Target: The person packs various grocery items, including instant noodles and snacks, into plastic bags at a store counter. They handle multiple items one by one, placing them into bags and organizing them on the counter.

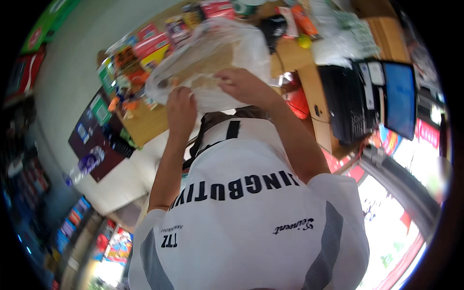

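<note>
A translucent white plastic bag [250, 40] lies spread over the wooden table in front of me, its mouth facing my body. My left hand [181, 107] has its fingers curled down onto the bag's near left edge, pinching the film. To the right, my right hand [241, 85] reaches inward over the near side of the bag, thumb and fingers drawn together on the thin plastic. Some tan colour shows through the film, but I cannot tell whether anything is inside. Slight blur hides the exact fingertips.
Pink-and-yellow boxes [154, 49], a purple carton [177, 30] and several small packets crowd the table's left and back. A black pouch [273, 27], an orange packet [304, 20] and a yellow ball [304, 41] lie beyond. At right stand a black machine [342, 103] and a screen [400, 98].
</note>
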Available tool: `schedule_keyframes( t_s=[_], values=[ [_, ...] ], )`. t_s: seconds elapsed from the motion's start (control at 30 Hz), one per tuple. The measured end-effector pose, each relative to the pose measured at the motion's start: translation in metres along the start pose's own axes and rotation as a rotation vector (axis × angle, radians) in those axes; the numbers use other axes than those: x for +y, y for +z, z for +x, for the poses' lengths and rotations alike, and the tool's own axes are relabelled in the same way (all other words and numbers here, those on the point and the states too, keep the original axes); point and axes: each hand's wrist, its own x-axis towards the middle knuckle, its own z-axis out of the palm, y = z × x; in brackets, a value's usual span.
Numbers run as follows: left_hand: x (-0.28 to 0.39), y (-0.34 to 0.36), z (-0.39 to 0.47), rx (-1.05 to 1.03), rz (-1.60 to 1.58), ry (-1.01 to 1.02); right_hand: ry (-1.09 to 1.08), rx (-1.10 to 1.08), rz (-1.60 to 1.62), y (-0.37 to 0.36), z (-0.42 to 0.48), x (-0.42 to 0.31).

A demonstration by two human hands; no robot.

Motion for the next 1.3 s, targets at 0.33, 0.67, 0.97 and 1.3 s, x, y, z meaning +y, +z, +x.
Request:
schedule_keyframes(
  t_s=[0.33,0.67,0.97,1.3],
  values=[
    [-0.016,0.066,0.036,-0.302,0.512,0.216,-0.045,0.443,0.921,-0.145,-0.282,0.029],
    [-0.14,0.112,0.038,-0.45,0.586,0.273,1.012,1.78,-0.296,-0.358,-0.645,0.262],
    [0.043,0.038,0.041,0.01,0.827,0.061,1.199,0.132,-0.549,-0.472,-0.687,0.516],
    [0.115,0.03,-0.009,0.201,0.426,-0.309,1.237,0.505,-0.368,-0.453,-0.698,0.58]
  ],
)
